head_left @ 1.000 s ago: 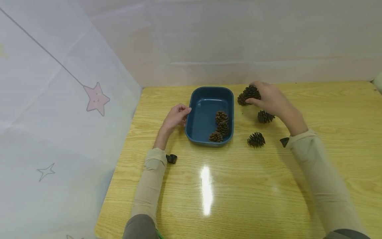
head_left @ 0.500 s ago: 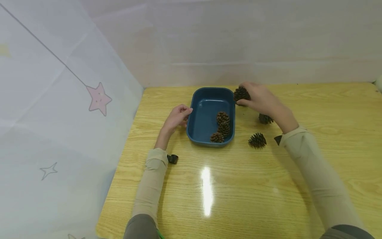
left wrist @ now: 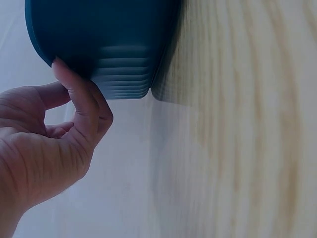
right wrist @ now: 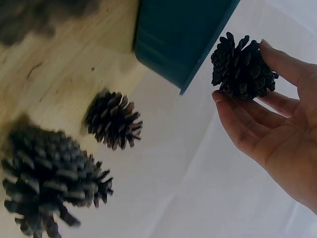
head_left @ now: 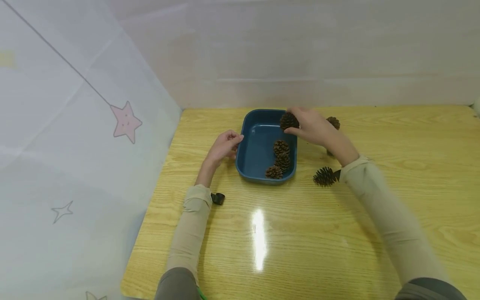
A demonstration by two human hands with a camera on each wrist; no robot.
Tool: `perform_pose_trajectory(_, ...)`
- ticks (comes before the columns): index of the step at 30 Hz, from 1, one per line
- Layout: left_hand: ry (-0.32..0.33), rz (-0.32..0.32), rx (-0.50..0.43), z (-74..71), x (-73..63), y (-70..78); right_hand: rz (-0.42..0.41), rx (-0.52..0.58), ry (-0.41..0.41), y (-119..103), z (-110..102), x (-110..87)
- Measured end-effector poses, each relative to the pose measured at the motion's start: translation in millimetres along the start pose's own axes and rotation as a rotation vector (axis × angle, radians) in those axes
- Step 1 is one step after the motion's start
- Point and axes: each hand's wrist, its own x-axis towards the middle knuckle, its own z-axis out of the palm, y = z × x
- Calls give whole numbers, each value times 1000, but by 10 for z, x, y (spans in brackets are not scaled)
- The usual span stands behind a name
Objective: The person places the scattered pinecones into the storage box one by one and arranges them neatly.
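Note:
A dark blue rectangular dish (head_left: 256,143) stands on the table with three brown pine cones (head_left: 281,147) along its right side. My left hand (head_left: 223,147) pinches its left rim between thumb and finger; the left wrist view shows the fingers at the dish's edge (left wrist: 124,64). Over the back right corner of the dish, my right hand (head_left: 309,127) holds another pine cone (head_left: 289,121) between thumb and fingertips. That pine cone (right wrist: 242,68) hangs beside the dish wall in the right wrist view.
Right of the dish lie a pine cone (head_left: 333,122) near the back, one (head_left: 324,177) nearer the front, and another mostly hidden under my right wrist. The wooden table (head_left: 300,233) meets a pale covered wall (head_left: 262,54) behind and one at left.
My right hand has carried its pine cone leftward from the table to above the dish's back right corner. The left hand stays at the rim.

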Motion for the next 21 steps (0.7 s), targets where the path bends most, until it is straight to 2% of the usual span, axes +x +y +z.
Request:
perform_pose_trajectory(13, -4, 1, -10, 24, -14, 18, -16, 23, -30, -65, 81, 88)
perform_pose_trajectory(21, 1, 5, -15, 20, -4, 19, -24, 30, -46, -9, 135, 173)
